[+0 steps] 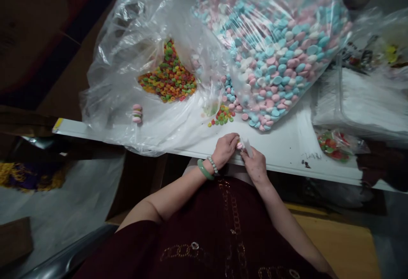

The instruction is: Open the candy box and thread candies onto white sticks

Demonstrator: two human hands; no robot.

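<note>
At the table's front edge my left hand (225,148), with a green bangle and a beaded bracelet on its wrist, pinches a small pink and yellowish candy piece (239,145). My right hand (256,164) is closed on a thin white stick or strip (247,147) right beside it. Just beyond my hands lies a small pile of red, yellow and green ring candies (223,116). A finished-looking stack of pink, white and green candies (137,113) on a stick rests at the left on clear plastic.
An opened plastic bag holds orange and green rings (170,77). Behind it bulges a large clear bag of pink, blue and white candies (280,58). At the right are white wrappers (372,100) and a small bag of red and green pieces (336,145). The white table (280,149) ends near my body.
</note>
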